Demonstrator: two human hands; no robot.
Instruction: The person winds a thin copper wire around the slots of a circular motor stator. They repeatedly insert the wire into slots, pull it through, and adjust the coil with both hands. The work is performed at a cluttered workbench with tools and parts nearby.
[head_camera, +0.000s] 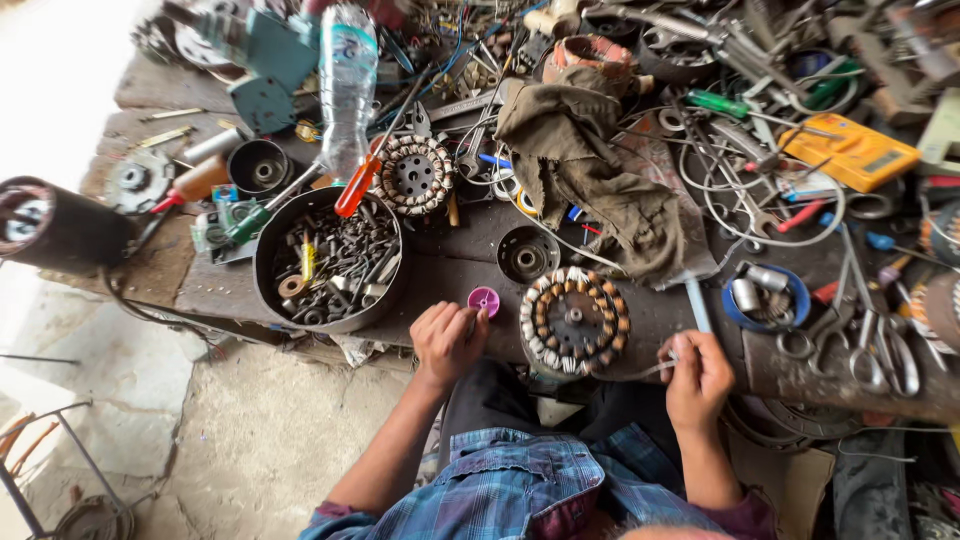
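Stator at the bench edge

Stator (574, 320) lies flat at the workbench (450, 270) near edge, just between your hands. Your left hand (447, 340) curls closed against a small magenta spool (484, 300). Your right hand (697, 378) pinches a thin wire (640, 371) running leftward to the stator. Clutter crowds every other side.

A round wound stator (574, 320) lies flat at the workbench's (450, 275) near edge; a small pink spool (484, 300) sits just left.
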